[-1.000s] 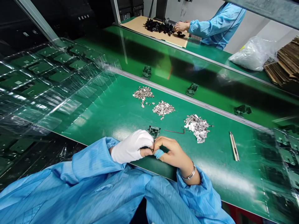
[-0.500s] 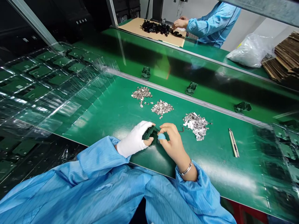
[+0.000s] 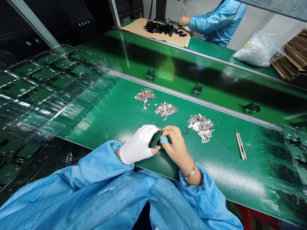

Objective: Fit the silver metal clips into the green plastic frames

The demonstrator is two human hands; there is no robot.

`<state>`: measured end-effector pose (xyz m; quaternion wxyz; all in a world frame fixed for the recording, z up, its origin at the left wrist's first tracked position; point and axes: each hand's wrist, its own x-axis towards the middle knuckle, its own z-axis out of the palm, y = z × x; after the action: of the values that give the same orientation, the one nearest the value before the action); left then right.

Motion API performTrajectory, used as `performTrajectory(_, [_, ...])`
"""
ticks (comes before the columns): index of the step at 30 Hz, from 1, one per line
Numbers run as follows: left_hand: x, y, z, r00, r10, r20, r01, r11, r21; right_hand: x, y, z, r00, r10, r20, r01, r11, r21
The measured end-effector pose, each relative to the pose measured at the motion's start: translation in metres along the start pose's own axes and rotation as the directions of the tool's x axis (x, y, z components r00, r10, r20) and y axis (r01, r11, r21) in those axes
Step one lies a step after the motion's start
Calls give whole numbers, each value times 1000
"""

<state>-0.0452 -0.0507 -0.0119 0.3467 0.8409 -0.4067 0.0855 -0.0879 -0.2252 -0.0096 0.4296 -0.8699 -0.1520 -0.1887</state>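
My left hand (image 3: 140,143), in a white fingerless glove, grips a green circuit board (image 3: 155,139) by its edges and holds it tilted over the table. Against the board's right side, my right hand (image 3: 174,142) has its fingers pinched together, with a blue cover on one finger. Whatever sits in that pinch is too small or hidden to make out. Beyond the hands lie a pile of small metal parts (image 3: 166,109), a second such pile (image 3: 145,95) and a heap of flat silvery pieces (image 3: 201,127). A small L-shaped hex key (image 3: 185,131) rests just right of my right hand.
A utility knife (image 3: 240,145) lies at the right. Clear plastic trays (image 3: 51,76) with boards stand at the left, more at the right edge. Several boards (image 3: 197,90) sit on the belt behind the metal rail (image 3: 187,97). Across it, a co-worker's hands (image 3: 184,21) are near black parts.
The circuit board has been turned more upright and faces my right hand. My right fingers have shifted slightly left against it. The co-worker's hands have moved back from the black parts.
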Motion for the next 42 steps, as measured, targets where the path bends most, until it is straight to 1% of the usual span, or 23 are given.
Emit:
performTrajectory(2, [0, 0, 0, 1000, -8, 13, 7, 1000, 16, 0, 0, 0, 1000, 4, 2, -4, 1000, 4])
performTrajectory(6, [2, 1, -5, 995, -66, 76, 74, 991, -111, 2, -2, -1, 1000, 29, 11, -30, 999, 30])
performTrajectory(8, [3, 2, -7, 995, -66, 70, 76, 986, -145, 2, -3, 0, 999, 42, 15, -43, 998, 50])
performTrajectory(13, [4, 4, -6, 998, -49, 41, 54, 989, -135, 1, -5, 2, 999, 52, 4, -53, 996, 68])
performTrajectory(17, [7, 1, -1, 999, -47, -24, 45, 996, -81, 1, -5, 5, 996, 81, -22, -79, 993, 84])
performTrajectory(20, [13, -2, 0, 998, -31, -61, 29, 999, -42, 1, -6, 6, 996, 86, -29, -84, 993, 89])
performTrajectory(22, [17, -1, -2, 998, -19, -54, 19, 1000, -11, 1, -7, 5, 995, 97, -20, -95, 992, 89])
performTrajectory(24, [20, 0, -2, 1000, -18, -24, 20, 999, 43, 1, -8, 6, 993, 117, -7, -116, 990, 84])
performTrajectory(27, [19, 5, 2, 998, -55, 3, 53, 980, 194, -1, -8, 9, 989, 144, -21, -143, 988, 56])
performTrajectory(29, [17, 8, 8, 997, -74, -24, 78, 957, 278, -2, -6, 11, 987, 155, -41, -154, 988, 16])
performTrajectory(31, [14, 9, 15, 995, -85, -49, 96, 951, 294, -2, -3, 11, 984, 171, -48, -172, 985, -17])
performTrajectory(34, [9, 7, 20, 990, -138, -34, 142, 970, 200, 0, 4, 9, 976, 216, -2, -216, 976, 25])
performTrajectory(37, [7, 2, 19, 983, -181, 15, 181, 984, -3, 4, 8, 6, 967, 246, 60, -250, 964, 91])
performTrajectory(40, [9, -2, 14, 971, -219, 96, 236, 947, -219, 7, 5, 6, 966, 243, 85, -249, 967, 62])
performTrajectory(42, [12, -4, 9, 949, -276, 156, 310, 907, -285, 10, 0, 7, 963, 241, 119, -245, 969, 20])
